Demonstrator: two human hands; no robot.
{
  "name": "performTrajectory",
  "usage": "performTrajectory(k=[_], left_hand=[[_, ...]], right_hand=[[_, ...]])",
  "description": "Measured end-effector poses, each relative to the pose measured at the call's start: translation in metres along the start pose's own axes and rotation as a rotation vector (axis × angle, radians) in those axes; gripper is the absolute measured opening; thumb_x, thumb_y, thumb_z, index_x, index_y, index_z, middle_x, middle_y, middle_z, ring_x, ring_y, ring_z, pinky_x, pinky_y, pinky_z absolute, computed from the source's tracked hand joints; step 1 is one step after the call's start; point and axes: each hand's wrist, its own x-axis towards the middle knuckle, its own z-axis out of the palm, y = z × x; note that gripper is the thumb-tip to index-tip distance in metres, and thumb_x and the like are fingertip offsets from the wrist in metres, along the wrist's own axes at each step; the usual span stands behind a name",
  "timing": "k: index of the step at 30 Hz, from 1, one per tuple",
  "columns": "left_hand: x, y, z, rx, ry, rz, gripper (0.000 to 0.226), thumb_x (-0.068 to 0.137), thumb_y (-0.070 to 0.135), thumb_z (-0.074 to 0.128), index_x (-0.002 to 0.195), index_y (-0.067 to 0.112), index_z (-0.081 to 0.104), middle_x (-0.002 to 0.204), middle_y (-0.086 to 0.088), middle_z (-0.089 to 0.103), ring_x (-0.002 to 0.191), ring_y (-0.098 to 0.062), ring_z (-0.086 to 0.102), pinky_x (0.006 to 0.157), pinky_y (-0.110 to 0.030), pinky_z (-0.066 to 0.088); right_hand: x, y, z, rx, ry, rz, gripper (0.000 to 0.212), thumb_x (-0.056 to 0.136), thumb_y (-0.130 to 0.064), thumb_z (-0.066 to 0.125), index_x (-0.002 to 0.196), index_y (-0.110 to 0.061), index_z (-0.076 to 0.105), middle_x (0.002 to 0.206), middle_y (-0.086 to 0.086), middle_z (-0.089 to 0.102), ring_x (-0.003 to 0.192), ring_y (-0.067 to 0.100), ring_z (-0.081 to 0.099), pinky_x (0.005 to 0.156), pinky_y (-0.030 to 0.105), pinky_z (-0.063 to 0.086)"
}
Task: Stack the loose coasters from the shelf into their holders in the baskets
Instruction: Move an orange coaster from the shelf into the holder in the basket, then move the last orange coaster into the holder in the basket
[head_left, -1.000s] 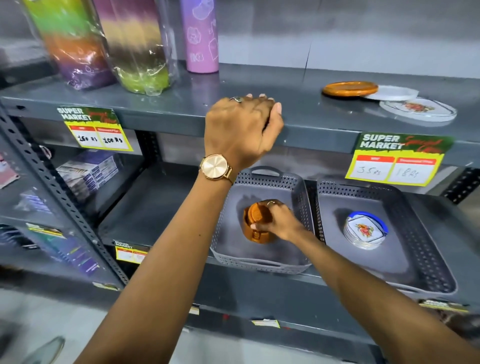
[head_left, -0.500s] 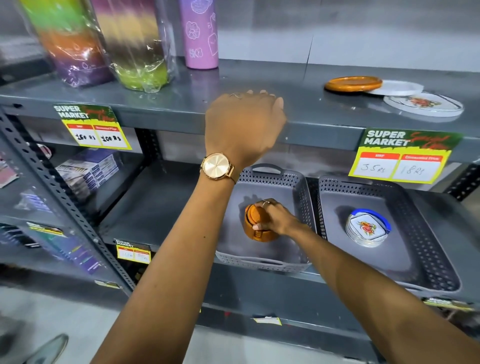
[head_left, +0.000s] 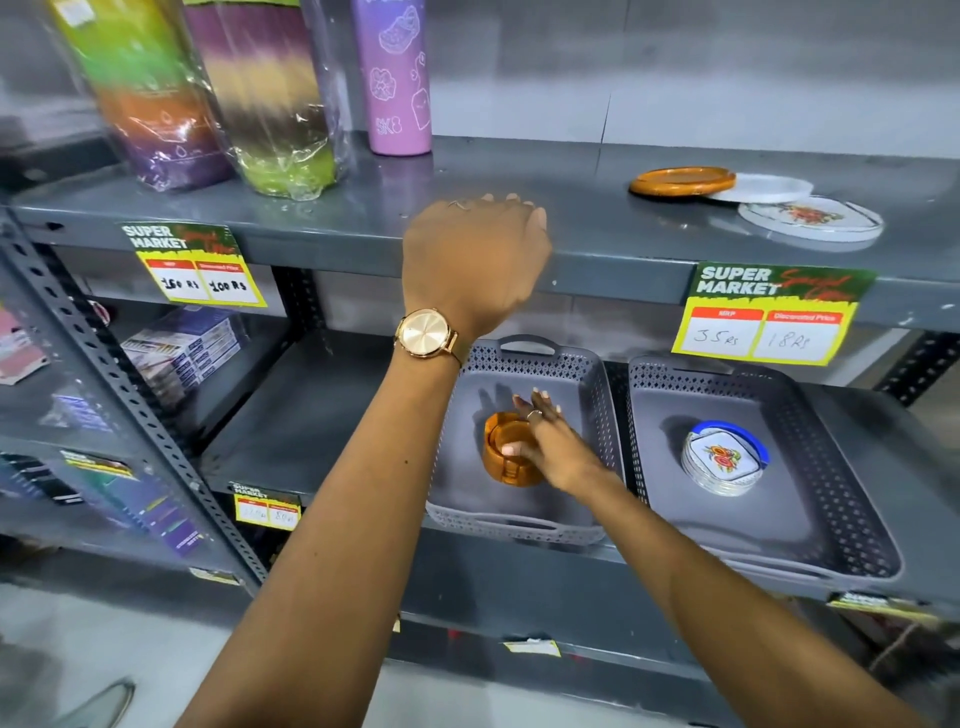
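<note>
Three loose coasters lie at the right of the upper shelf (head_left: 519, 176): an orange one (head_left: 681, 180), a plain white one (head_left: 763, 187) and a white floral one (head_left: 810, 217). On the shelf below, the left grey basket (head_left: 571, 364) holds an orange holder (head_left: 506, 457) with orange coasters in it. The right grey basket (head_left: 831, 467) holds a blue holder with white floral coasters (head_left: 723, 457). My right hand (head_left: 550, 441) hovers over the orange holder, fingers spread, thumb touching its top. My left hand (head_left: 475, 260), wearing a gold watch, rests curled on the upper shelf's front edge.
Wrapped multicoloured bottles (head_left: 260, 98) and a purple bottle (head_left: 397, 73) stand at the upper shelf's left. Yellow price tags (head_left: 769, 317) hang on the shelf edges. Boxed goods (head_left: 182, 348) fill the lower left shelves. A perforated steel upright (head_left: 104, 384) runs diagonally at left.
My right hand has let go of the orange coaster stack and spread its fingers above the holder. The left hand has shifted slightly along the shelf edge.
</note>
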Motion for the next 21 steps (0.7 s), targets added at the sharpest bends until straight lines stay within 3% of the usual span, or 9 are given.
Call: performTrajectory(k=[4, 6, 8, 12, 15, 18, 21], left_hand=[[0.002, 0.002, -0.003, 0.008, -0.034, -0.02, 0.039, 0.093, 0.028, 0.044, 0.072, 0.017, 0.074, 0.063, 0.001, 0.071, 0.065, -0.02, 0.069, 0.057, -0.03, 0.045], [0.003, 0.004, -0.007, 0.026, -0.081, -0.033, 0.042, 0.094, 0.029, 0.042, 0.07, 0.016, 0.074, 0.062, 0.001, 0.07, 0.064, -0.02, 0.069, 0.057, -0.03, 0.045], [0.004, 0.006, -0.009, 0.044, -0.125, -0.048, 0.044, 0.094, 0.03, 0.04, 0.068, 0.016, 0.072, 0.061, 0.0, 0.07, 0.062, -0.021, 0.067, 0.056, -0.03, 0.043], [0.007, 0.009, -0.016, 0.053, -0.184, -0.065, 0.047, 0.095, 0.031, 0.037, 0.061, 0.017, 0.067, 0.057, 0.0, 0.066, 0.052, -0.022, 0.06, 0.052, -0.029, 0.039], [0.009, 0.01, -0.021, 0.041, -0.201, -0.059, 0.048, 0.094, 0.032, 0.035, 0.062, 0.017, 0.068, 0.058, -0.001, 0.067, 0.052, -0.023, 0.061, 0.051, -0.028, 0.04], [0.011, 0.01, -0.025, 0.026, -0.216, -0.05, 0.047, 0.094, 0.032, 0.035, 0.068, 0.016, 0.071, 0.061, -0.004, 0.068, 0.052, -0.026, 0.062, 0.048, -0.027, 0.037], [0.011, 0.01, -0.026, -0.007, -0.239, -0.073, 0.048, 0.095, 0.033, 0.034, 0.065, 0.016, 0.068, 0.058, -0.003, 0.066, 0.051, -0.025, 0.061, 0.048, -0.028, 0.037]], right_hand=[[-0.053, -0.031, -0.025, 0.147, 0.207, -0.17, 0.07, 0.093, -0.034, 0.054, 0.152, -0.017, 0.021, 0.163, 0.006, 0.012, 0.151, 0.021, 0.0, 0.121, 0.047, 0.018], [-0.087, -0.047, -0.039, 0.188, 0.291, -0.252, 0.064, 0.094, -0.031, 0.053, 0.149, -0.014, 0.027, 0.161, 0.004, 0.02, 0.151, 0.018, 0.003, 0.122, 0.038, 0.016], [-0.117, -0.062, -0.055, 0.171, 0.377, -0.303, 0.061, 0.094, -0.031, 0.051, 0.148, -0.013, 0.031, 0.16, 0.003, 0.024, 0.151, 0.013, 0.005, 0.119, 0.02, 0.008], [-0.157, -0.089, -0.09, 0.179, 0.543, -0.44, 0.056, 0.093, -0.032, 0.054, 0.143, -0.013, 0.041, 0.153, 0.005, 0.038, 0.148, 0.012, 0.018, 0.119, 0.022, 0.017], [-0.171, -0.105, -0.127, 0.148, 0.711, -0.542, 0.046, 0.093, -0.03, 0.055, 0.136, -0.014, 0.051, 0.14, 0.002, 0.054, 0.136, 0.01, 0.04, 0.11, 0.012, 0.026], [-0.16, -0.109, -0.173, 0.096, 0.851, -0.53, 0.039, 0.091, -0.036, 0.058, 0.124, -0.015, 0.06, 0.123, 0.0, 0.064, 0.116, 0.013, 0.058, 0.102, 0.02, 0.039], [-0.12, -0.098, -0.22, -0.016, 0.804, -0.313, 0.053, 0.083, -0.048, 0.063, 0.123, -0.014, 0.058, 0.126, 0.006, 0.061, 0.115, 0.025, 0.06, 0.102, 0.035, 0.044]])
